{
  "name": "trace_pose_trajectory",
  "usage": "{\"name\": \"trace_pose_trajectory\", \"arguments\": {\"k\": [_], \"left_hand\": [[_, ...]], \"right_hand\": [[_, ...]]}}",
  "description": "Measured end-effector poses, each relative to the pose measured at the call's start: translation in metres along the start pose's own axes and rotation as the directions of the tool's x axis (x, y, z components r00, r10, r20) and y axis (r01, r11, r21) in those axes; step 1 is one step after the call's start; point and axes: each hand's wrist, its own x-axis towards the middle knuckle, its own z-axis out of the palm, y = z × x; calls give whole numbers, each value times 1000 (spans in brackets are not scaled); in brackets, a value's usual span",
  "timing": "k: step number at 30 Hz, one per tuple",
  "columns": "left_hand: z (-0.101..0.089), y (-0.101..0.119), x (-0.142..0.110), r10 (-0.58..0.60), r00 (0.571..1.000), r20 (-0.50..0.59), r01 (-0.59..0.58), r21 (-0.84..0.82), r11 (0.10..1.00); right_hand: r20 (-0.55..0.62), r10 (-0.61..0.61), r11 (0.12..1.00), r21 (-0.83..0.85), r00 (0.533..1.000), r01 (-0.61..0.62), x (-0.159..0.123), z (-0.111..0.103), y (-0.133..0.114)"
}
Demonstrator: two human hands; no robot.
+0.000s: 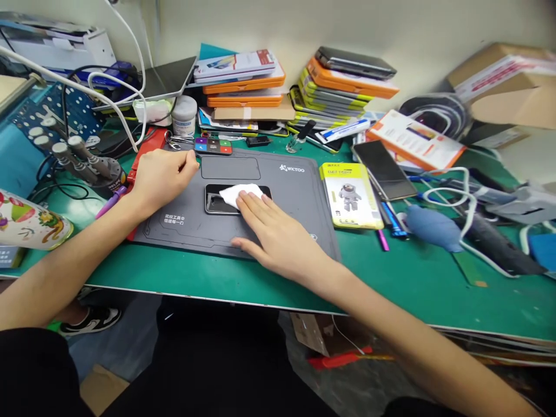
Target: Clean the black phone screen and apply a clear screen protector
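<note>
A phone (pixel 214 204) with a dark, glossy screen lies flat on the grey work mat (pixel 295 202). Over its middle and right part sits a folded white wipe (pixel 233 194). My right hand (pixel 271 229) presses this wipe onto the screen with outstretched fingers, thumb apart on the mat. To the left, my left hand (pixel 167 176) is curled into a fist above the mat's upper left; whether anything is inside it is hidden. Just beyond that fist lies a small case with coloured squares (pixel 212 146).
A yellow battery pack (pixel 351 194) lies right of the mat, near a dark phone (pixel 384 168) and a blue air blower (pixel 434 227). Stacked boxes (pixel 243 87) line the wall. Screwdrivers in a holder (pixel 87 162) and a patterned can (pixel 32 220) stand left.
</note>
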Motion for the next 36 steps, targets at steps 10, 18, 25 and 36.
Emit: {"name": "trace_pose_trajectory", "arguments": {"k": [10,18,25,36], "left_hand": [[6,-10,2,-7,998,-64,5,-41,999],[6,-4,1,-13,1000,23,13,1,1000],[7,-6,2,44,998,-36,-45,-34,998],[-1,3,1,-2,996,86,-2,56,998]], "right_hand": [[-1,7,1000,19,1000,-7,29,-1,5],[-18,-31,999,-31,999,30,2,5,-31],[-9,26,1000,-13,1000,-26,45,5,-29],[-5,-32,999,20,999,32,44,7,-35]]}}
